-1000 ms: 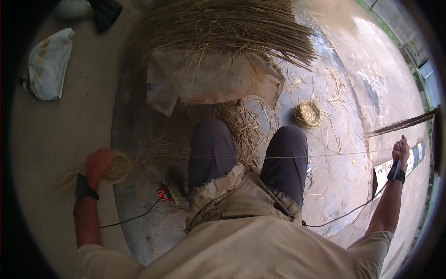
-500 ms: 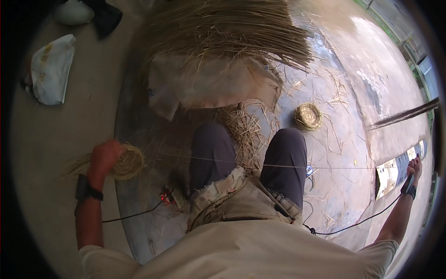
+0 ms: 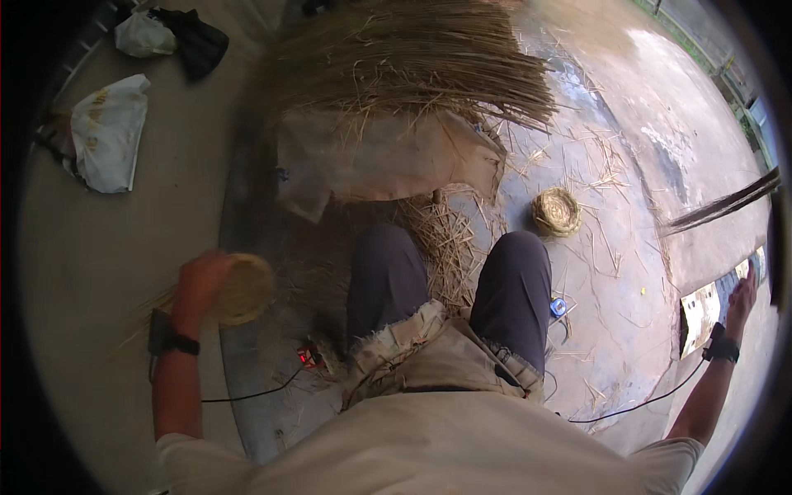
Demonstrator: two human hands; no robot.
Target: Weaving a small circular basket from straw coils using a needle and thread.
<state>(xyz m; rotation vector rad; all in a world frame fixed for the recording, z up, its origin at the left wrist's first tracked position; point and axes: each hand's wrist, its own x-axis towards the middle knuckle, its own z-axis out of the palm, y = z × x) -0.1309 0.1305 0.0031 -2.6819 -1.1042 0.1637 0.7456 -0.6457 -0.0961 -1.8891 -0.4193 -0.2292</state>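
Note:
At the left, my left hand [image 3: 202, 283] is closed on the edge of a small round woven straw basket [image 3: 249, 289], slightly blurred, with loose straw ends trailing to its left. My right hand [image 3: 742, 298] is stretched far out to the right, near the edge of the picture. Its fingers are smeared, and no strand shows between the two hands. Another round straw basket [image 3: 556, 212] sits on the ground beyond my right knee.
A thick bundle of straw [image 3: 412, 62] lies ahead, above a brown cloth [image 3: 388, 157]. Loose straw [image 3: 445, 239] is scattered between my knees. A white sack [image 3: 110, 132] lies far left. A blue tape-like roll [image 3: 558, 307] is beside my right knee. Black cables [image 3: 256, 396] run to both wrists.
The thin strand stretched across my lap from the basket to my right hand is no longer visible. My right hand has turned and its fingers point upward. The view has shifted slightly.

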